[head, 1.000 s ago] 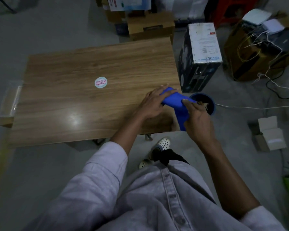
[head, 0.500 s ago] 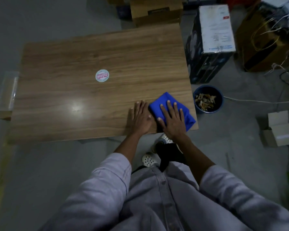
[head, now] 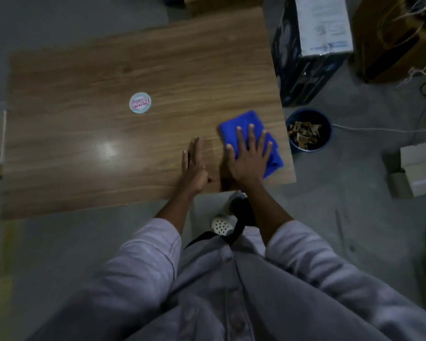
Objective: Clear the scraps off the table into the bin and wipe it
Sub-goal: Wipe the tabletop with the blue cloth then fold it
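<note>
The scraps (head: 304,132) lie in the bin (head: 305,149), which stands on the floor just off the table (head: 158,57) corner, and no scraps show on the wood, so the clearing step looks done and the wiping step is in hand. The cloth (head: 241,121), blue and folded, lies on the table at the corner nearest the bin. The right hand (head: 249,158) lies flat on top of it with straight, spread fingers; it presses down without curling round or pinching the cloth. The left hand (head: 194,166) is just beside the right, on the side away from the bin, fingers straight and together, holding nothing. It looks turned partly on its edge, and whether it bears on the wood cannot be told. A round sticker (head: 140,103) sits on the table well away from the bin, toward the middle. Only the patch by the bin is under the cloth, so most of the surface seems to await wiping. The next move probably calls for sliding the cloth away from the bin in long strokes under steady palm pressure. With nothing gripping it, the cloth could bunch or slip out from under the hand. The left hand lies in that path and would need to lift clear, and the sticker's rim may snag the cloth.
</note>
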### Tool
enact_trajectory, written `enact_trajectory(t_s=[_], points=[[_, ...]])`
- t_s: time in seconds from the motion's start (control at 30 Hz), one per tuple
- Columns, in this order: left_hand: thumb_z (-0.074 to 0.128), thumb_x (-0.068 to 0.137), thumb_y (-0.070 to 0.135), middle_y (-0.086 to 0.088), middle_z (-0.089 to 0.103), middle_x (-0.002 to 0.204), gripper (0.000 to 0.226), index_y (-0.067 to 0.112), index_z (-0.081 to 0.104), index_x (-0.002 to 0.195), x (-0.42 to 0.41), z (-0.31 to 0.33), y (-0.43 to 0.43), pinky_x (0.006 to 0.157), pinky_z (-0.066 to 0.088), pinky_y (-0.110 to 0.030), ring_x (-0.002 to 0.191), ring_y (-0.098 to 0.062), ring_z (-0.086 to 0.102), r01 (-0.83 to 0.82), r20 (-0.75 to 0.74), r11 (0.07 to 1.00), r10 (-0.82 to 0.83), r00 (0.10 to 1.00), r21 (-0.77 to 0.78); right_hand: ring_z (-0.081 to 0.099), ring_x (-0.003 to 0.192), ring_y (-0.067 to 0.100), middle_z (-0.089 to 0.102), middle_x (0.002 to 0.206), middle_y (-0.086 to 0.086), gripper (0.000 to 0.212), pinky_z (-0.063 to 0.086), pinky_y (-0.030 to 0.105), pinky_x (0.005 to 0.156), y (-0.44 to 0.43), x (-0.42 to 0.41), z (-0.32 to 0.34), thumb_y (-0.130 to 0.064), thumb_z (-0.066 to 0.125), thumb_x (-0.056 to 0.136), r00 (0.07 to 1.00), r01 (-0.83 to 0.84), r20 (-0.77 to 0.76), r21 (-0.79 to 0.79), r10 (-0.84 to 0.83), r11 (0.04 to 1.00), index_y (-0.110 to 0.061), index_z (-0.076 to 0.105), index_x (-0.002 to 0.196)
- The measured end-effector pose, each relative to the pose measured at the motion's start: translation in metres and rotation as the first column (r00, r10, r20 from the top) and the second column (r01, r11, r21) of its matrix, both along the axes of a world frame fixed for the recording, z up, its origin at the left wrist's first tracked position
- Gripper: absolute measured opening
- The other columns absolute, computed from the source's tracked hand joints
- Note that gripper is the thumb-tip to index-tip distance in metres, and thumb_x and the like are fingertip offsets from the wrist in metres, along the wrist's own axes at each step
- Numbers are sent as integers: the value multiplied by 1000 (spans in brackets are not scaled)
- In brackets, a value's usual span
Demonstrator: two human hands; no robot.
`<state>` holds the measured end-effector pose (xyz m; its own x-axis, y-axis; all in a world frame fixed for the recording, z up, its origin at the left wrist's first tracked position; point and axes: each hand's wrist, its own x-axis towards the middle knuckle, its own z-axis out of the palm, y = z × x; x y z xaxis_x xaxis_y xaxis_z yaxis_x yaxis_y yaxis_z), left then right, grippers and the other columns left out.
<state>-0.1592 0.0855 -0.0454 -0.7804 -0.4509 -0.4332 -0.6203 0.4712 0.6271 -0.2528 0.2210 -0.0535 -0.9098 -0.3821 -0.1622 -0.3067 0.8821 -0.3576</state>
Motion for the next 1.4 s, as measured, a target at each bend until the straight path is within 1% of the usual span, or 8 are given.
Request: enact_trajectory(t_s=[0.13,0.23,0.37,0.53,0.77,1.03,1.23,1.4], points=[[59,75,27,-15,26,163,92,13,22,158,3,10,5,119,30,-57,148,-38,29,-278,-96,922,313,945,270,1,157,35,11,170,1,61,9,58,123,-7,72,-4,-51,30,105,935,-353,-23,-8,353,936,-31,21,161],[50,58,22,-11,16,168,106,16,18,159,9,-3,-8,124,12,-59,155,-29,13,-212,-180,946,259,949,245,1,157,29,13,170,-5,59,6,53,126,32,67,-6,-54,27,105,859,-512,-40,-24,511,859,-36,21,161],[52,49,18,-7,5,169,118,11,11,160,7,-2,-14,119,-13,-24,156,-20,-4,-66,-130,988,85,988,143,1,158,27,12,170,-6,59,9,55,125,87,2,0,-59,24,105,947,-319,-38,4,319,948,-38,20,160],[50,50,20,-2,7,169,116,17,11,160,8,-4,-17,120,-12,-29,156,-16,-3,-65,-121,991,80,989,121,-2,157,35,6,171,0,63,0,56,125,36,-8,7,-57,24,104,998,69,9,16,-69,998,-35,16,162],[49,70,31,2,16,167,92,33,17,156,12,-16,-16,127,2,-46,152,-7,4,-123,-194,976,158,968,181,1,157,29,12,170,-5,58,10,56,124,61,60,-3,-53,33,106,872,-488,-57,-19,486,873,-38,22,160],[47,62,25,-2,4,170,106,16,10,161,9,-6,-14,121,-10,-25,156,-15,-5,-59,-114,996,66,991,68,0,157,32,9,171,-3,59,-1,52,125,50,31,3,-58,29,105,998,53,-46,19,-52,998,-39,20,160],[48,62,25,1,2,170,107,21,7,161,9,-2,-14,123,-10,-30,156,-14,-6,-42,-81,999,44,996,27,2,158,28,14,170,-4,55,17,56,123,96,45,-1,-49,34,107,930,-363,-81,-63,358,930,-34,27,159],[63,67,32,-1,-8,170,110,20,8,162,8,-2,-6,125,-7,-40,156,-18,-12,79,20,983,-76,997,-168,15,155,36,28,165,10,50,22,55,122,108,40,-6,-32,41,107,997,-4,-75,-187,-10,982,-18,40,155]])
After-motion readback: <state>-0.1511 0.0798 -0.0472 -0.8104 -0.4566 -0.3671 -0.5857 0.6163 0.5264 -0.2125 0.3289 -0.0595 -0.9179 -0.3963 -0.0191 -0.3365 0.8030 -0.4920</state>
